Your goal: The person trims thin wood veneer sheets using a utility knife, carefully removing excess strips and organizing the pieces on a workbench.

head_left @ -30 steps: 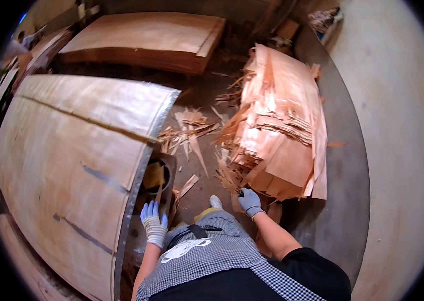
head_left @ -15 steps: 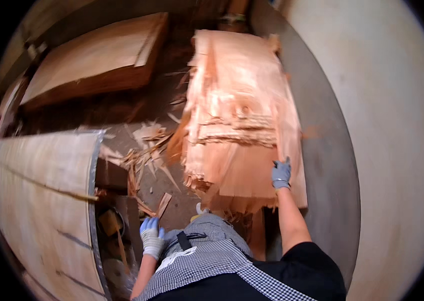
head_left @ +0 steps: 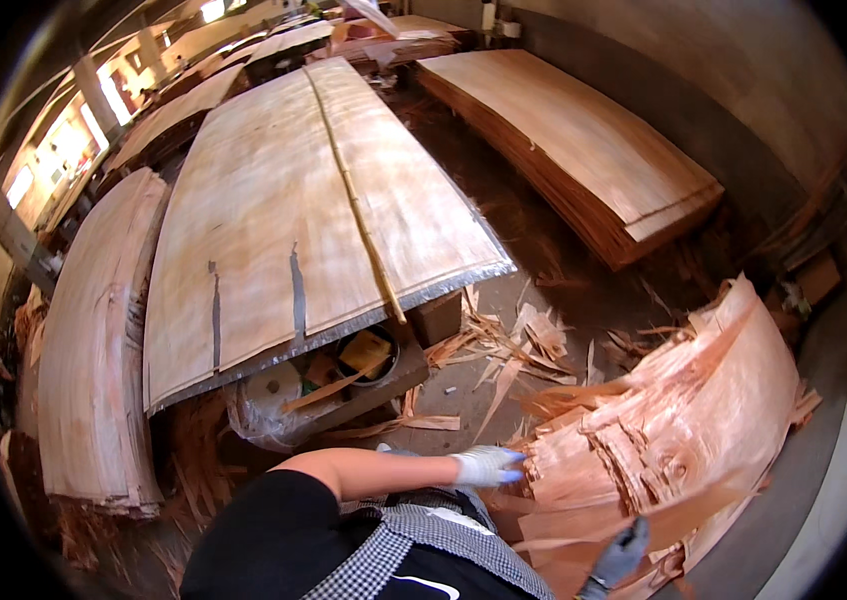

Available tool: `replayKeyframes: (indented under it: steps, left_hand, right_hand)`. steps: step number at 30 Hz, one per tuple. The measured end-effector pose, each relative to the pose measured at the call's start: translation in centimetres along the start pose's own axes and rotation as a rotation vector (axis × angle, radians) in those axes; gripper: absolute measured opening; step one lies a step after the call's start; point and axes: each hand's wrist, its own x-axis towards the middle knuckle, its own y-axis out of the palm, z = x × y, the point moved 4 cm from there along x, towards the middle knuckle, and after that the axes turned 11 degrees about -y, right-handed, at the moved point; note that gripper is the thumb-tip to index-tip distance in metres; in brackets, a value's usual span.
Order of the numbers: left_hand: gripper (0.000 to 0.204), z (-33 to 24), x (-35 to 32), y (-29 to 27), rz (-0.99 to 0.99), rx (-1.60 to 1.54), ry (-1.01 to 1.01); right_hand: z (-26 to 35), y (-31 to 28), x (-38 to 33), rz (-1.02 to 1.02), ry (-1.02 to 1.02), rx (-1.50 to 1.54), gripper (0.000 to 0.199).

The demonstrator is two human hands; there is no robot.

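Bright windows [head_left: 19, 186] glow at the far left of the workshop. At the right, a ragged veneer pile [head_left: 708, 415] lies beyond the floor scraps [head_left: 518, 352]. The left hand [head_left: 488, 466], gloved white with blue fingertips, is at the pile's left edge; the right hand [head_left: 619, 558], in grey, is at its near side. Whether either's fingers are clamped on veneer, I cannot tell. Leftward, a long stick [head_left: 352, 200] crosses a broad pale panel [head_left: 253, 210].

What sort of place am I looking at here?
Probably a wood-veneer workshop: there's a ragged stack of thin reddish sheets, a neater stack of broad sheets beyond it, and scattered wood scraps.
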Motion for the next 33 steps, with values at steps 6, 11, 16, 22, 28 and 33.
replayKeyframes:
  steps: [6,11,16,22,28,33]
  left_hand:
    - [0.064,-8.4,6.3,-1.9,-0.008,-0.395,0.032]
    - [0.022,-1.9,3.6,-11.7,-0.403,-0.748,0.159]
    - [0.032,2.5,-0.5,-21.8,-0.485,-0.712,0.171]
    - [0.034,5.5,-0.9,-25.2,-0.461,-0.922,0.226]
    - [0.043,3.5,1.4,-30.0,-0.162,-1.490,0.286]
    - [0.042,4.7,9.9,-33.4,-0.086,-1.608,0.303]
  right_hand:
    - [16.7,6.5,2.2,0.263,-0.423,0.438,0.034]
    - [18.1,10.0,4.5,0.130,-0.332,0.830,0.026]
    - [21.7,12.6,10.6,0.200,0.217,1.063,0.039]
    - [29.8,18.2,18.0,0.600,0.223,1.396,0.045]
    - [29.4,28.0,24.8,0.977,0.302,1.391,0.027]
    - [31.0,30.5,34.6,1.126,0.236,1.499,0.019]
